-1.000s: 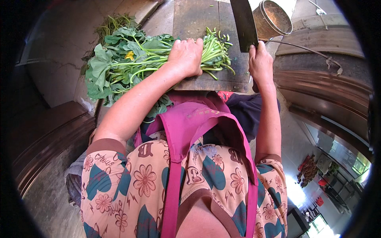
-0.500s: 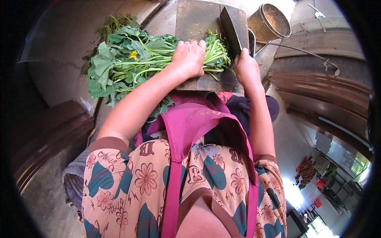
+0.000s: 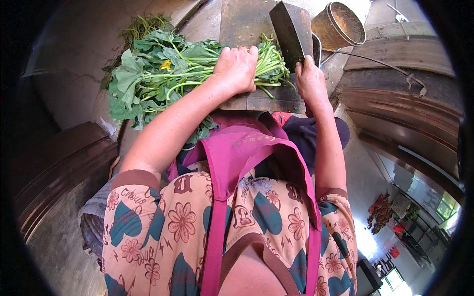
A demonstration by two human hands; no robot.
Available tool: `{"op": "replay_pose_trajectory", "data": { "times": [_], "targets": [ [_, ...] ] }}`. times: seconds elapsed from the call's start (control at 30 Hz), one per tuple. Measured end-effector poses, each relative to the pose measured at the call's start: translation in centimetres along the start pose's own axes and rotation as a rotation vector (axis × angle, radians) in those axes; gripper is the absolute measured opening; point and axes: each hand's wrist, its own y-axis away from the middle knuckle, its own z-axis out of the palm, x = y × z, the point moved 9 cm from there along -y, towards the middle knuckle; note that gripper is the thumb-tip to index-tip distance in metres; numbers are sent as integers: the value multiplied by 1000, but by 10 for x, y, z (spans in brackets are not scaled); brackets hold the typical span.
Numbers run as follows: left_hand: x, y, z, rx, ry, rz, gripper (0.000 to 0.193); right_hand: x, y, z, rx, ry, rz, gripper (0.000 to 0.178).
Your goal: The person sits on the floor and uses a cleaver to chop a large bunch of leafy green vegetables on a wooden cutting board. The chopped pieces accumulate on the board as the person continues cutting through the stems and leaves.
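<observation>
A large bunch of leafy green stems (image 3: 148, 81) lies across the wooden chopping board (image 3: 247, 24), its leaves hanging past the left edge and a yellow flower among them. My left hand (image 3: 237, 69) is closed over the stems and presses them on the board. The pale cut-looking stem ends (image 3: 271, 61) stick out to the right of that hand. In my right hand (image 3: 311, 81) is a cleaver (image 3: 288, 34), its broad dark blade tilted upright just right of the stem ends, apart from them. My right fingers wrap its handle, which they mostly hide.
Behind the board at the right stands a worn metal bucket (image 3: 345, 24). A thin rod or cord (image 3: 380, 59) runs right from it. More thin greens (image 3: 148, 27) lie at the far left. Wooden furniture (image 3: 405, 111) lines the right side.
The cleaver and my right hand have shifted slightly right and up, away from the stem ends. My left hand stays on the bunch, almost unmoved.
</observation>
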Motion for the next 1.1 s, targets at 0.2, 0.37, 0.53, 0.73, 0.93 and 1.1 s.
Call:
{"op": "replay_pose_trajectory", "data": {
  "times": [0.2, 0.37, 0.53, 0.73, 0.93, 1.1],
  "targets": [
    [-2, -1, -1, 36, -19, -1, 64, 0, 11, -13, 28, -68, 121, 23],
    [-3, 0, -1, 7, -12, -9, 64, -5, 8, -8, 29, 40, 48, 23],
    [-1, 0, -3, 81, -11, 23, 65, -7, 21, -24, 129, -1, 86, 22],
    [-2, 1, -1, 52, -2, 9, 64, -8, 18, -25, 64, 22, 76, 23],
    [-5, -3, 8, -82, 5, 39, 64, -7, 8, -9, 55, 75, 22, 21],
    [-1, -11, 5, -139, 29, 223, 65, -28, 29, -51, 192, -59, -107, 20]
  ]
}}
